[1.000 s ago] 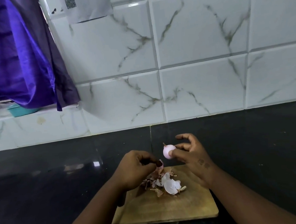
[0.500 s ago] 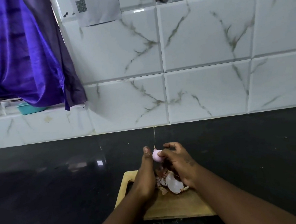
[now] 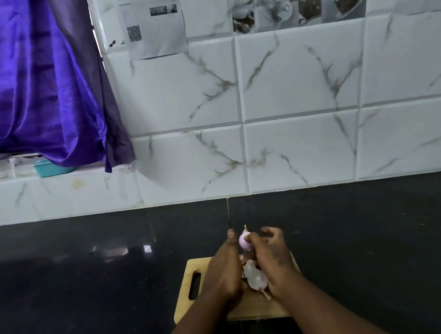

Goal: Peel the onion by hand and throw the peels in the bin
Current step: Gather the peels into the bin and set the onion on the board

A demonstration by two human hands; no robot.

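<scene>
A small pale pink onion (image 3: 243, 241) with a thin stem tip is held above the far edge of a wooden cutting board (image 3: 196, 295). My right hand (image 3: 272, 258) pinches it between thumb and curled fingers. My left hand (image 3: 225, 266) is beside it with fingers stretched forward, its fingertips touching the onion's left side. A heap of white and pinkish peels (image 3: 255, 278) lies on the board between my two wrists, partly hidden by them. No bin is in view.
The board, with a handle slot at its left, lies on a glossy black counter (image 3: 91, 287) that runs back to a white marble-tiled wall (image 3: 293, 146). A purple curtain (image 3: 31, 90) hangs at the upper left over a ledge holding a teal container (image 3: 50, 168).
My left hand, curled over the peel heap a second ago, has stretched out and come up against the onion. Both hands have closed together. The camera has tilted up.
</scene>
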